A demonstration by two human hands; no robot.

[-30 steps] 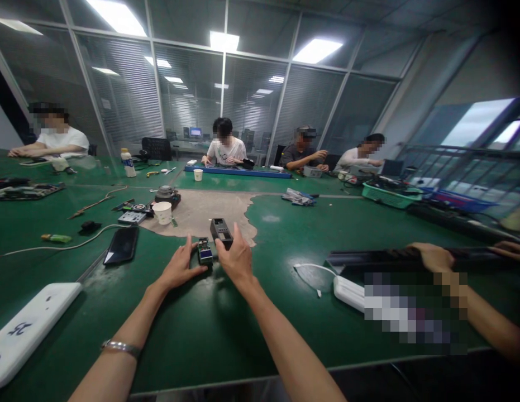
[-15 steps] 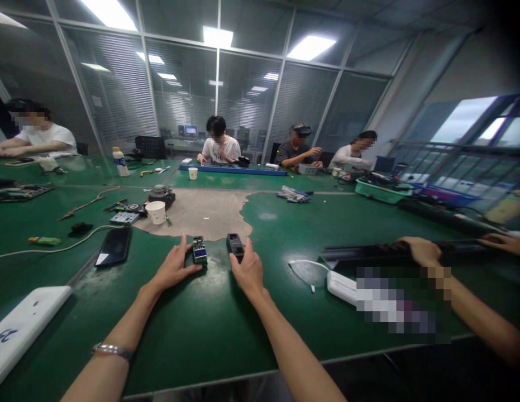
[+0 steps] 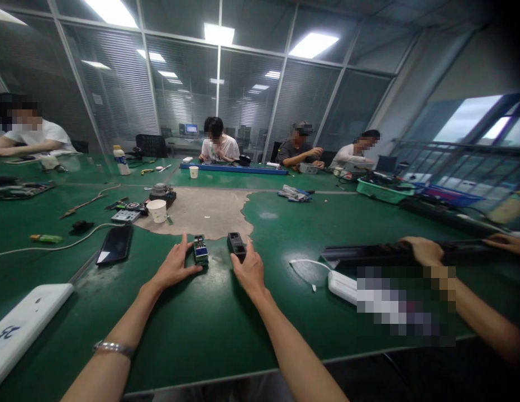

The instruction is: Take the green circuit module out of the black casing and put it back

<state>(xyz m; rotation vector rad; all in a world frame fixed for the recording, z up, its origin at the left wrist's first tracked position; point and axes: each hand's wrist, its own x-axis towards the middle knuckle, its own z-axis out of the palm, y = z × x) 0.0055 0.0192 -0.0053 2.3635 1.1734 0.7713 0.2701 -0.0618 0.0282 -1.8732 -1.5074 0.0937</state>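
Circuit board with blue display point(image 3: 200, 253) sits on the green table point(image 3: 201, 335). Left hand point(image 3: 175, 267), left of board: thumb and index spread, can't tell if gripping. Right hand point(image 3: 249, 271), right of board, holds black plastic casing point(image 3: 235, 242). Brown sheet point(image 3: 209, 212) behind board; smartphone point(image 3: 114, 244) farther left.

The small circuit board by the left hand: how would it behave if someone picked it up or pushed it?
The small circuit board is probably stiff, being a compact block. With its screen and parts uncovered, it may be fragile. Its boxy outline suggests it would slide rather than roll if pushed.
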